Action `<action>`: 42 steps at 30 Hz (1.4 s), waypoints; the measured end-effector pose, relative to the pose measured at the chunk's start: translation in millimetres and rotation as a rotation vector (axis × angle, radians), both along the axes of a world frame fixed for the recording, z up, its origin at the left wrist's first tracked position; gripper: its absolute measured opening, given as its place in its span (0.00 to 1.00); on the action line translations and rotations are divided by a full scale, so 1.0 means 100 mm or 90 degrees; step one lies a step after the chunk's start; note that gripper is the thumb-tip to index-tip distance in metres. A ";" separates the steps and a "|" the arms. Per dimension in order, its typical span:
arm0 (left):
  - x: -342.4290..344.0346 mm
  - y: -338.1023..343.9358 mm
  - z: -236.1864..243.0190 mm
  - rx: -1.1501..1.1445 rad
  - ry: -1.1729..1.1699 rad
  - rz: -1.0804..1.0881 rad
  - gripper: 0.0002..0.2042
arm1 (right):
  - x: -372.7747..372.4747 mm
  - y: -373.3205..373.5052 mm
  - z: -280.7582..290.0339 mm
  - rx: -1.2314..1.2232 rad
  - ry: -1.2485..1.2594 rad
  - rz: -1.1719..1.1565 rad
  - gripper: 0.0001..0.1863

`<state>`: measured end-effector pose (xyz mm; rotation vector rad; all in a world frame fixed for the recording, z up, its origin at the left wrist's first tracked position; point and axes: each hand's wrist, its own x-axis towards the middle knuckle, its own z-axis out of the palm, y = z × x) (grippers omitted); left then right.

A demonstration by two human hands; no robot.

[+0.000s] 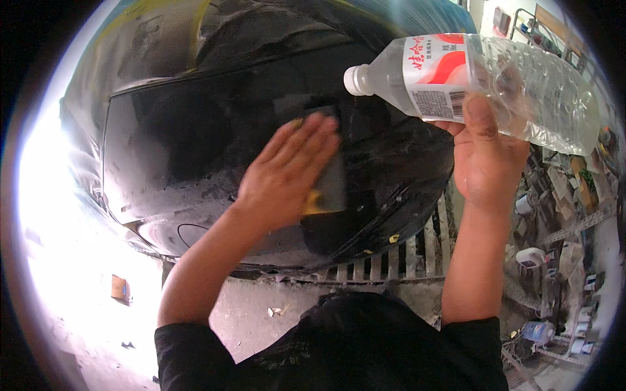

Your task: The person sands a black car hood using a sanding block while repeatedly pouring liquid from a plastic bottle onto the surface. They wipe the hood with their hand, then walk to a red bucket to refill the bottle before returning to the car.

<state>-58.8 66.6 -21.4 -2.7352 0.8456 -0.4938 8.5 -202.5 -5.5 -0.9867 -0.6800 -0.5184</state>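
My right hand (pixel 486 146) grips a large clear plastic bottle (pixel 541 91) with a white cap and a red-and-white label. It is tipped nearly on its side, cap end pointing left, above the right part of a glossy black car panel (pixel 169 143). Clear liquid shows inside. On the middle of that panel my left hand (pixel 287 163) lies flat, fingers stretched out and slightly blurred, over a thin dark grey sheet (pixel 334 186) that looks like sandpaper. A yellow patch (pixel 314 203) shows beside the palm, its kind unclear.
Plastic film (pixel 261 39) with yellow edges covers the car beyond the panel. A slatted floor grate (pixel 391 260) runs below its front. Cluttered containers, with a white jug (pixel 531 256) among them, stand at the right. A small cardboard box (pixel 120 288) lies on the floor at left.
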 end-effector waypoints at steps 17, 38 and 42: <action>0.06 -0.11 0.02 0.097 -0.050 -0.009 0.33 | 0.01 -0.14 -0.07 -0.013 0.015 -0.053 0.30; 0.16 -0.17 0.08 0.044 -0.056 -0.022 0.34 | 0.07 -0.05 -0.06 -0.027 0.019 -0.069 0.31; 0.53 -0.74 0.07 0.050 -0.064 0.000 0.33 | -0.03 0.02 0.00 -0.067 0.039 -0.047 0.31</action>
